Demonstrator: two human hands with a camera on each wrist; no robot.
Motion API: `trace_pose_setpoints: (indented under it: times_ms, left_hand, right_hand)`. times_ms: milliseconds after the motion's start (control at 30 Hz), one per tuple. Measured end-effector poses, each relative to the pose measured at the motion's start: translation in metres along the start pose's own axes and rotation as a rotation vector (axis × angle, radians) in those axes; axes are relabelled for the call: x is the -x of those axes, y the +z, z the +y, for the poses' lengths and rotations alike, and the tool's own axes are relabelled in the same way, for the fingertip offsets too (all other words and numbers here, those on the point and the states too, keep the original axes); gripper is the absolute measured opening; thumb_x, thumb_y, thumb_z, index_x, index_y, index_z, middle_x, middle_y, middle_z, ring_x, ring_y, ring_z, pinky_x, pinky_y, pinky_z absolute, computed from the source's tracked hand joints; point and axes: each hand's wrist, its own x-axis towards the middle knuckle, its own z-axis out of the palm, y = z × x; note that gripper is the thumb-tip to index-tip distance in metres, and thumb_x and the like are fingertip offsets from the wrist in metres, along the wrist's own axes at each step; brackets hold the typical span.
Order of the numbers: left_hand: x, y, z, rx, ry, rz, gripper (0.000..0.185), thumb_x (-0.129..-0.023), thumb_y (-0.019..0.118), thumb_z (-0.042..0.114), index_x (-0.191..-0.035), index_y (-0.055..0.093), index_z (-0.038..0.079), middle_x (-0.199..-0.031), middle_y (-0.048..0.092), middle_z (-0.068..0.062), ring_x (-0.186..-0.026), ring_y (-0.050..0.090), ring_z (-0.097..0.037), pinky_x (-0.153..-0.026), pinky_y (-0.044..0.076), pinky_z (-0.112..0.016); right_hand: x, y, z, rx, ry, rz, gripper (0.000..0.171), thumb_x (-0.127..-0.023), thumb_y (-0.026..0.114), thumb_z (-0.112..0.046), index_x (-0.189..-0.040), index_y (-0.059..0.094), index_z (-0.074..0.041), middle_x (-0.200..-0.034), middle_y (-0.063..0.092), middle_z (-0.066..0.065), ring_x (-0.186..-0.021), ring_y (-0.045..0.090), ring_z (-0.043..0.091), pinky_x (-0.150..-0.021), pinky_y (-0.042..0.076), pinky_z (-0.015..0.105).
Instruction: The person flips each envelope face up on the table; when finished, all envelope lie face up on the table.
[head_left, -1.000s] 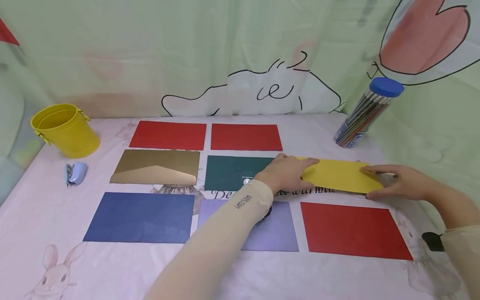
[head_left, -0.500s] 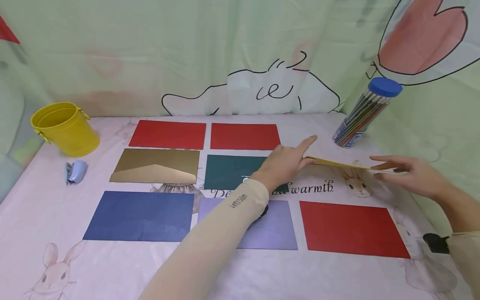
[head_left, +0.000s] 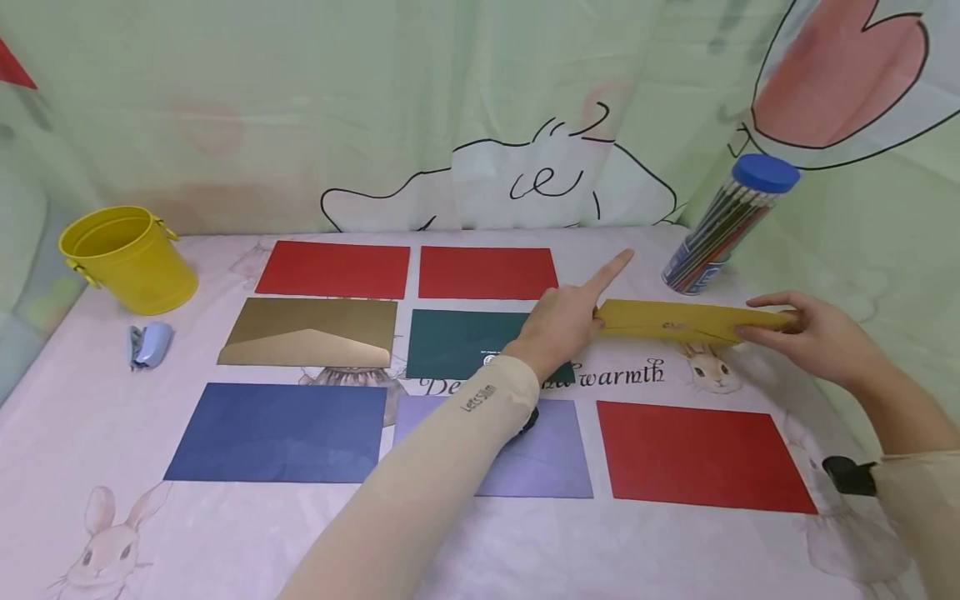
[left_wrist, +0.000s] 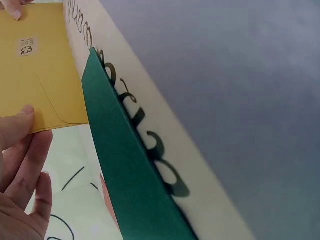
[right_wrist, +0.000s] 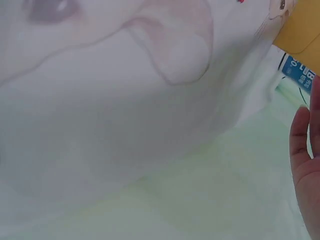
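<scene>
A yellow envelope (head_left: 660, 320) is held tilted above the table by both hands, its flap side showing. Its left end is pinched by the left hand (head_left: 558, 323) between thumb and fingers, with the index finger pointing away. The right hand (head_left: 828, 346) pinches the other end. In the left wrist view the yellow envelope (left_wrist: 42, 75) shows a flap with a small sticker. A dark green envelope (head_left: 450, 343) lies partly hidden under the left hand. Only a corner of the yellow envelope (right_wrist: 302, 30) appears in the right wrist view.
Red sheets (head_left: 333, 269), a gold envelope (head_left: 315, 325), a blue sheet (head_left: 277, 433) and a lilac sheet (head_left: 536, 467) lie in rows. A yellow bucket (head_left: 135, 267) and blue stapler (head_left: 150, 344) stand left. A blue-lidded tub of pencils (head_left: 720, 229) stands back right.
The yellow envelope has been lifted off the table and turned from its plain face, through edge-on, to its flap side. Both hands have risen slightly with it.
</scene>
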Motion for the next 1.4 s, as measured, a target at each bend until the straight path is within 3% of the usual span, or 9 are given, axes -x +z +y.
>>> trace_pose_setpoints:
  times_ms: [133, 267, 400, 533, 700, 833, 1033, 1267, 1400]
  left_hand:
    - [-0.001, 0.0, 0.001, 0.053, -0.031, 0.017, 0.104, -0.095, 0.071, 0.017, -0.154, -0.004, 0.058, -0.074, 0.061, 0.0, -0.049, 0.053, -0.015, -0.049, 0.044, -0.021]
    - [0.0, 0.001, 0.003, 0.122, -0.065, -0.022, 0.103, -0.095, 0.071, 0.013, -0.154, 0.0, 0.059, -0.077, 0.061, -0.003, -0.048, 0.053, -0.016, -0.047, 0.044, -0.021]
    - [0.001, 0.005, 0.003, 0.147, -0.096, -0.059, 0.092, -0.095, 0.07, 0.01, -0.154, 0.015, 0.055, -0.077, 0.063, -0.003, -0.049, 0.056, -0.016, -0.048, 0.046, -0.022]
    - [0.001, 0.01, 0.003, 0.128, -0.128, -0.069, 0.075, -0.095, 0.071, 0.011, -0.151, 0.034, 0.045, -0.096, 0.063, 0.003, -0.063, 0.061, -0.01, -0.056, 0.049, -0.021]
    - [0.001, 0.014, 0.003, 0.032, -0.155, -0.091, 0.063, -0.093, 0.074, 0.017, -0.148, 0.048, 0.035, -0.125, 0.061, 0.007, -0.088, 0.058, -0.007, -0.069, 0.048, -0.018]
    - [-0.001, 0.016, 0.004, -0.072, -0.146, -0.105, 0.061, -0.092, 0.073, 0.019, -0.148, 0.051, 0.032, -0.135, 0.059, 0.008, -0.097, 0.056, -0.008, -0.076, 0.047, -0.019]
    - [-0.003, 0.02, 0.007, -0.199, -0.142, -0.123, 0.06, -0.093, 0.071, 0.024, -0.149, 0.051, 0.032, -0.135, 0.061, 0.011, -0.11, 0.055, -0.006, -0.095, 0.035, -0.028]
    - [-0.001, 0.02, 0.009, -0.248, -0.168, -0.137, 0.06, -0.09, 0.073, 0.027, -0.146, 0.054, 0.033, -0.127, 0.063, 0.009, -0.105, 0.052, -0.012, -0.098, 0.031, -0.034]
    - [0.001, 0.018, 0.009, -0.329, -0.166, -0.091, 0.066, -0.087, 0.076, 0.035, -0.148, 0.051, 0.033, -0.123, 0.058, 0.005, -0.109, 0.045, -0.015, -0.097, 0.033, -0.033]
  right_hand:
    - [-0.006, 0.001, -0.001, -0.015, 0.023, 0.037, 0.084, -0.092, 0.068, -0.053, -0.146, 0.037, 0.004, -0.126, 0.057, 0.037, -0.109, 0.056, 0.051, -0.07, 0.057, 0.042]
    - [-0.01, 0.005, 0.0, -0.023, 0.047, 0.075, 0.096, -0.089, 0.072, -0.055, -0.151, 0.027, 0.004, -0.12, 0.059, 0.037, -0.104, 0.057, 0.049, -0.072, 0.058, 0.046]
    - [-0.011, 0.01, 0.002, -0.031, 0.032, 0.102, 0.097, -0.088, 0.075, -0.049, -0.151, 0.021, 0.003, -0.109, 0.064, 0.031, -0.096, 0.06, 0.043, -0.067, 0.056, 0.034]
    - [-0.011, 0.015, 0.004, -0.039, 0.022, 0.099, 0.089, -0.087, 0.079, -0.044, -0.141, 0.025, 0.001, -0.103, 0.066, 0.027, -0.092, 0.061, 0.04, -0.064, 0.053, 0.028]
    - [-0.011, 0.018, 0.005, -0.011, 0.036, 0.021, 0.078, -0.089, 0.075, -0.048, -0.134, 0.037, 0.001, -0.117, 0.054, 0.034, -0.102, 0.053, 0.049, -0.07, 0.055, 0.04]
    - [-0.013, 0.018, 0.005, 0.016, 0.048, -0.035, 0.08, -0.09, 0.07, -0.053, -0.138, 0.038, 0.002, -0.124, 0.045, 0.038, -0.111, 0.045, 0.055, -0.076, 0.055, 0.049]
    - [-0.017, 0.019, 0.006, 0.06, 0.052, -0.123, 0.083, -0.087, 0.074, -0.053, -0.14, 0.041, 0.002, -0.126, 0.044, 0.038, -0.113, 0.042, 0.055, -0.08, 0.054, 0.054]
    - [-0.02, 0.021, 0.008, 0.102, 0.048, -0.157, 0.081, -0.085, 0.077, -0.051, -0.138, 0.047, 0.001, -0.122, 0.049, 0.036, -0.11, 0.046, 0.052, -0.076, 0.055, 0.048]
    - [-0.022, 0.022, 0.007, 0.13, 0.031, -0.16, 0.076, -0.084, 0.079, -0.048, -0.135, 0.053, 0.003, -0.119, 0.049, 0.034, -0.106, 0.048, 0.049, -0.072, 0.056, 0.043]
